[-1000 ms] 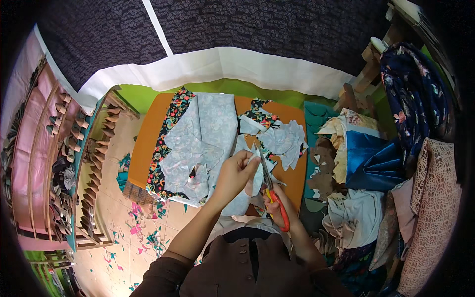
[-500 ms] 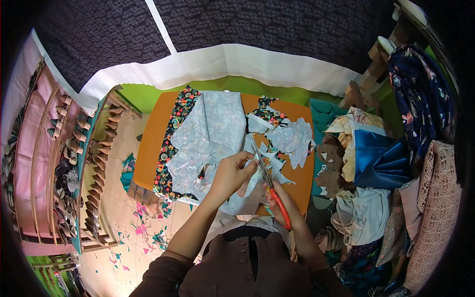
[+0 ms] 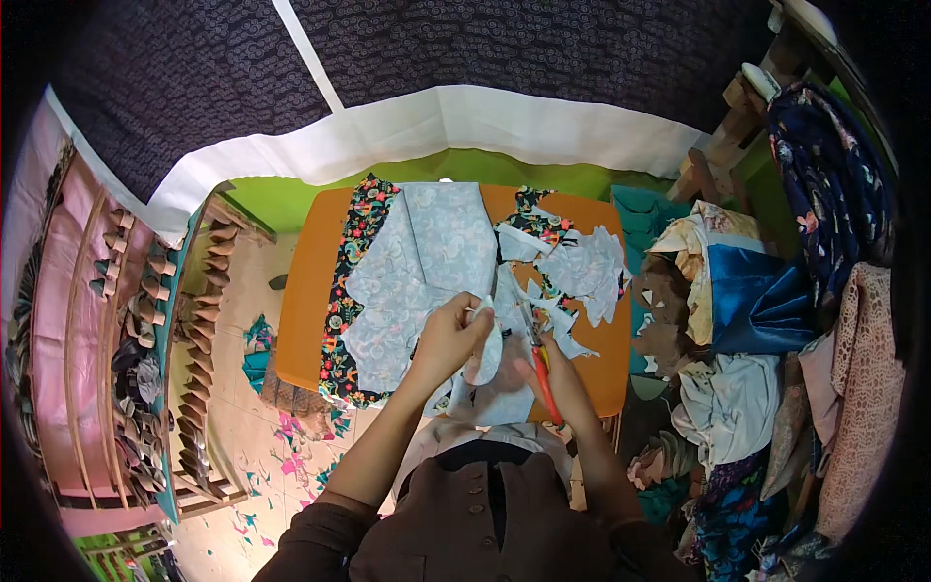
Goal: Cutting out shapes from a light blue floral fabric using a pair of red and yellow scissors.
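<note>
My left hand [image 3: 448,337] pinches a small, pale, rounded cut piece of fabric [image 3: 491,351] that hangs below its fingertips. In my right hand [image 3: 564,386] are scissors with red handles [image 3: 546,390], their blades pointing away from me over fabric scraps. To the left of my hands lies a large fabric sheet [image 3: 378,262], pale back side up, with a black floral strip [image 3: 344,325] showing along its left edge. Pale and floral offcuts [image 3: 585,270] lie to the right of the sheet. My fingers partly hide the held piece.
An orange table [image 3: 301,315] carries the fabric. Shoe-shaped forms line a rack [image 3: 208,330] on the left, with bright scraps [image 3: 291,451] on the floor. Folded cloths, among them a shiny blue one [image 3: 761,296], are piled at right. A dark patterned curtain [image 3: 504,58] hangs behind.
The left hand has drawn the small fabric piece apart from the scissors, and the piece now shows more fully. The right hand and scissors have shifted slightly right and toward me.
</note>
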A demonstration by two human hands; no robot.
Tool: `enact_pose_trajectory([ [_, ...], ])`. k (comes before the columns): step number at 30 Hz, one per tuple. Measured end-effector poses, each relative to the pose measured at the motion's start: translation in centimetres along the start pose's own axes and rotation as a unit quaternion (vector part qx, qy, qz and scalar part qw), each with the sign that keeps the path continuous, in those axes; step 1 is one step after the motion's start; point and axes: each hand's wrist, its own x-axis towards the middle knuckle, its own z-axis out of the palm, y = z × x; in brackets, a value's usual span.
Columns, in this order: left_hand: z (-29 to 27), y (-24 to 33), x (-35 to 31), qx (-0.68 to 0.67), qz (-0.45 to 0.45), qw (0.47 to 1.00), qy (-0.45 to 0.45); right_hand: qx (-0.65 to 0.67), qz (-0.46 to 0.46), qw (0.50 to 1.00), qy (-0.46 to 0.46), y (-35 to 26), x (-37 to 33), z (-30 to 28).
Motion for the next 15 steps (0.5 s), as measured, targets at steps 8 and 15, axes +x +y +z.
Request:
enact_pose_trajectory([
  [8, -1.0, -2.8, 1.2, -0.169, -0.094, 0.981, 0.034, -0.326, 0.067, 0.943, -0.007, 6.8, 1.7, 3.4],
  [15, 0.6, -3.7, 2.3, -0.196, -0.12, 0.973, 0.002, -0.323, 0.058, 0.944, -0.037, 7.2, 1.5, 3.0],
])
